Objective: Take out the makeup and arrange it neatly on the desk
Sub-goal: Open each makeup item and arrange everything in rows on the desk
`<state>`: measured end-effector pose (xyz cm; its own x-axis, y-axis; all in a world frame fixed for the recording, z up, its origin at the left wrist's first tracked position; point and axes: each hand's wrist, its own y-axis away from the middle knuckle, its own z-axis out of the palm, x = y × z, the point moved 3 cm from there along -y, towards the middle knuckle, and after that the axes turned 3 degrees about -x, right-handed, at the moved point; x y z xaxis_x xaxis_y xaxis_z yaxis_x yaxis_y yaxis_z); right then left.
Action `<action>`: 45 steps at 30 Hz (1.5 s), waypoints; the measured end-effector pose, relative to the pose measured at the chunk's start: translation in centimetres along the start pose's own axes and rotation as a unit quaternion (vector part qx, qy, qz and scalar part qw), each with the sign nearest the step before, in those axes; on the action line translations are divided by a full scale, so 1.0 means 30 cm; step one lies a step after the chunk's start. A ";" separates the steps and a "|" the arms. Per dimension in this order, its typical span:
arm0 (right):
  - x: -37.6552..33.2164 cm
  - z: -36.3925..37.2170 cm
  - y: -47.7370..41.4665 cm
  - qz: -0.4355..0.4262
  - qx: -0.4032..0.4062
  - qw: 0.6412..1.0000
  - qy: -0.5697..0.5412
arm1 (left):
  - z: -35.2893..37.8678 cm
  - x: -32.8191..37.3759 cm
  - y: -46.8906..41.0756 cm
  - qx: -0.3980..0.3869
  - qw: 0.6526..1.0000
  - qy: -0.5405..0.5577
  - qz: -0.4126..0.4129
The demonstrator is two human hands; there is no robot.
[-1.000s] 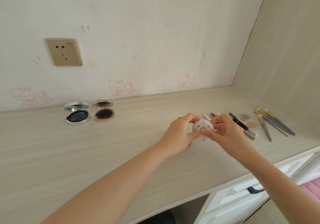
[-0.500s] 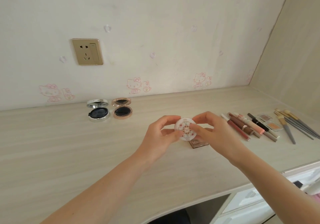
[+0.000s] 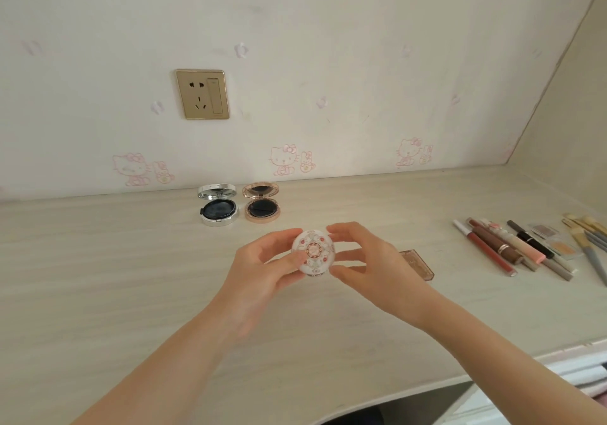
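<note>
I hold a round white compact [image 3: 313, 253] with a red floral lid above the middle of the desk [image 3: 98, 276]. My left hand [image 3: 262, 270] grips its left side with thumb and fingers. My right hand [image 3: 371, 267] holds its right side with curled fingers. Behind them stand a silver compact [image 3: 218, 206] and a rose-gold compact [image 3: 261, 203], both open, side by side near the wall. A brown palette [image 3: 418, 263] lies flat just right of my right hand.
At the right lie several lip glosses and pens [image 3: 505, 247], small eyeshadow pans [image 3: 555, 242] and several brushes [image 3: 588, 240] in a row. A wall socket [image 3: 202, 94] sits above. White drawers [image 3: 578, 372] show under the desk edge at lower right.
Both hands carried the white compact leftward, away from the row of cosmetics and toward the two open compacts. The view turned left with them.
</note>
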<state>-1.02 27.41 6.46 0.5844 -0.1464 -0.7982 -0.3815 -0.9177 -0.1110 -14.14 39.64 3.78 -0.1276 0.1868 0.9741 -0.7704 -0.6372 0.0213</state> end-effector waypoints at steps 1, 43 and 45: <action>-0.003 0.011 -0.003 -0.008 -0.005 1.000 0.009 | -0.009 -0.002 0.004 -0.001 1.000 0.003 -0.002; -0.052 0.064 -0.080 -0.061 -0.108 0.983 0.137 | -0.072 -0.056 0.029 -0.022 0.980 -0.190 0.057; -0.050 0.051 -0.089 -0.056 -0.095 0.985 0.132 | -0.073 -0.061 0.028 -0.025 0.979 -0.196 0.058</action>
<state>-1.98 30.64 7.04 0.7903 -0.1089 -0.6029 -0.1783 -0.9824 -0.0562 -15.93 40.41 1.53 0.0269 -0.1921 0.9810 -0.7957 -0.5981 -0.0953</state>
